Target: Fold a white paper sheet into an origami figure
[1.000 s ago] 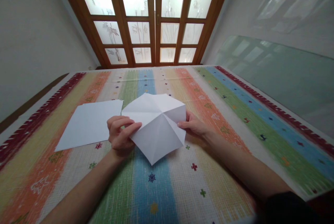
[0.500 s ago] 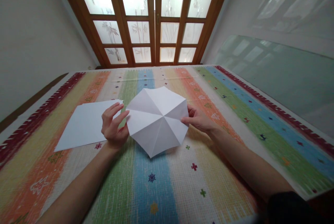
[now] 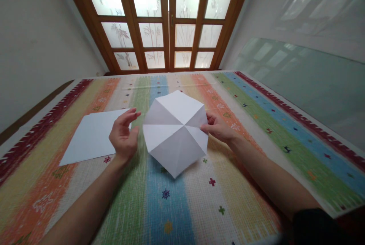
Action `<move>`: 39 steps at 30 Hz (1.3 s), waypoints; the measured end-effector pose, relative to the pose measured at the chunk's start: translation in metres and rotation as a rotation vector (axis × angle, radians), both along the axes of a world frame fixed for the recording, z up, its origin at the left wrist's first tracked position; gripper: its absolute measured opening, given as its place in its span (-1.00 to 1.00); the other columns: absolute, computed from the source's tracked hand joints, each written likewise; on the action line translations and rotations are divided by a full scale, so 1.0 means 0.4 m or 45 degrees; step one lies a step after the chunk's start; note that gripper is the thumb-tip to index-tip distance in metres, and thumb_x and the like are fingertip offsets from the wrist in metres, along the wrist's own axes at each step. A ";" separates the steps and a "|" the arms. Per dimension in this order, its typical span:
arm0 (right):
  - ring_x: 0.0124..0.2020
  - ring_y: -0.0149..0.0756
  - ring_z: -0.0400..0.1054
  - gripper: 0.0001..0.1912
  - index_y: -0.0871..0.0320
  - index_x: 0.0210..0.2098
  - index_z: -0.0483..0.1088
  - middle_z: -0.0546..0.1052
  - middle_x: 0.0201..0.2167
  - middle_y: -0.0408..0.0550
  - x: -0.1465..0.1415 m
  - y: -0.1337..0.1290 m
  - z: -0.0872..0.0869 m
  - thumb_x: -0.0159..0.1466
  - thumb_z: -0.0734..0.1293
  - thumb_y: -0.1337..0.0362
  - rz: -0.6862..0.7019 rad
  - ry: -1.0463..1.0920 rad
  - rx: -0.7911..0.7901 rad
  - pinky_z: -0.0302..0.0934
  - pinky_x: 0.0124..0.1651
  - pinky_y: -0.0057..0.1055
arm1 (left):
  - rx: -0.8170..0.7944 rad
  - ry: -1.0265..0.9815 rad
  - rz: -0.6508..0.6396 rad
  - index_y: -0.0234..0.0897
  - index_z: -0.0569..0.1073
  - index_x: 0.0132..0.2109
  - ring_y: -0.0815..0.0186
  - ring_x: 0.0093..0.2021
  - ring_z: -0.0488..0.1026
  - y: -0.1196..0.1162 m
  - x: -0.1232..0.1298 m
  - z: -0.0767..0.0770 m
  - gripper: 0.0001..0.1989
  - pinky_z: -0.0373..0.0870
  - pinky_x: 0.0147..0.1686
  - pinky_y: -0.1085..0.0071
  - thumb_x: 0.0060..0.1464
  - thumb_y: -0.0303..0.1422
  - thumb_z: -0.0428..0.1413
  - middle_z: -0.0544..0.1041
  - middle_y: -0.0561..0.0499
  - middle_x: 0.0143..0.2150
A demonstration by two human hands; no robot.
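A white folded paper [image 3: 173, 134], many-sided and creased from its centre outward like an umbrella top, is held up above the cloth. My right hand [image 3: 218, 127] pinches its right edge between thumb and fingers. On the other side, my left hand [image 3: 125, 134] is apart from the paper's left edge, its fingers curved and spread from the thumb with nothing between them. Behind the left hand lie flat white paper sheets [image 3: 88, 136], partly covered by that hand.
A striped tablecloth [image 3: 171, 214] with small star and cross prints covers the table. Wooden doors with frosted panes [image 3: 151, 34] stand beyond the far edge. A pale glass panel [image 3: 302, 73] leans along the right wall.
My left hand has let go of the folded paper and moved slightly left. The paper has shifted a little right and tilted, still in my right hand.
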State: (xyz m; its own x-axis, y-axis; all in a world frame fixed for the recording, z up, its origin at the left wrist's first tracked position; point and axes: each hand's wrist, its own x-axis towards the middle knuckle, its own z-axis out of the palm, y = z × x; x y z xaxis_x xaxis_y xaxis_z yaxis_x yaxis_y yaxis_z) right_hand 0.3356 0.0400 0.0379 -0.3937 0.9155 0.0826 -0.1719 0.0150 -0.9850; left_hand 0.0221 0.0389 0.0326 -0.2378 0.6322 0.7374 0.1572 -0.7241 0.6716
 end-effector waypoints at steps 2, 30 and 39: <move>-0.33 -0.32 0.48 -0.55 0.10 -0.16 0.44 0.59 -0.28 -0.11 0.003 0.001 0.002 -0.02 0.56 0.17 -0.020 -0.009 -0.001 0.38 -0.26 -0.38 | -0.434 -0.234 -0.387 -0.16 0.44 -0.01 0.16 -0.20 0.60 -0.001 -0.002 0.013 -0.62 0.51 -0.09 0.08 -0.04 -0.39 0.15 0.56 -0.09 -0.01; -0.45 -0.38 0.43 -0.73 0.13 -0.30 0.49 0.56 -0.44 -0.18 0.050 0.032 0.024 -0.01 0.53 0.30 -0.070 -0.337 0.020 0.31 -0.41 -0.46 | -1.156 -0.008 -0.619 -0.27 0.45 -0.41 0.40 -0.67 0.33 0.011 -0.009 0.022 -0.65 0.18 -0.68 0.53 -0.24 -0.15 0.38 0.46 0.10 -0.61; -0.43 -0.36 0.43 -0.66 0.15 -0.29 0.45 0.57 -0.41 -0.15 0.045 0.035 0.014 -0.04 0.55 0.27 -0.167 -0.218 -0.049 0.32 -0.35 -0.41 | -1.148 -0.182 -0.804 -0.27 0.43 -0.15 0.27 -0.47 0.54 0.008 -0.011 0.028 -0.47 0.43 -0.47 0.43 -0.34 -0.38 0.42 0.59 0.03 -0.42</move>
State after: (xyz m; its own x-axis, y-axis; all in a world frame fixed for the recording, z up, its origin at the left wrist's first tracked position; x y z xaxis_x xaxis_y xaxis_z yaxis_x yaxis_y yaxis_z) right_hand 0.3536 0.0542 0.0436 -0.2761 0.9611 -0.0109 -0.0012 -0.0117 -0.9999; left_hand 0.0179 0.0423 0.0436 0.2698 0.9609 -0.0623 -0.1887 0.1162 0.9751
